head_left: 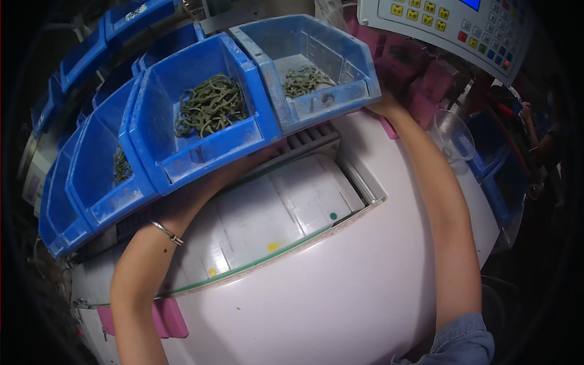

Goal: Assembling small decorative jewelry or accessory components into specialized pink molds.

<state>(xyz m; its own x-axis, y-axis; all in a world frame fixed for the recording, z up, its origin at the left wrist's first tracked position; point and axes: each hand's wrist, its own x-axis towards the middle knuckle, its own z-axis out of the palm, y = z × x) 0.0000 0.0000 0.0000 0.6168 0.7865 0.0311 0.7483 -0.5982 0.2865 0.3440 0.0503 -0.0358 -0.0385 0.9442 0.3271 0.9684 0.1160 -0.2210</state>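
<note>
My left arm reaches under the front edge of a row of blue bins, and my left hand (265, 154) is mostly hidden below them, beside a slotted grey rail (310, 140). My right hand (382, 106) is at the front right corner of a pale blue bin (331, 100), its fingers hidden behind it. That bin holds a small heap of thin, curled grey-green pieces (304, 80). In the darker blue bin (201, 159) beside it lies a larger heap of similar pieces (212, 106). Neither hand's grip shows.
Between my arms, a long white segmented cover (261, 210) is set into the white table (340, 274). A keypad panel (447, 27) overhangs the back right. Pink blocks (435, 82) and a clear plastic cup (453, 131) stand right. A pink piece (173, 317) lies by my left forearm.
</note>
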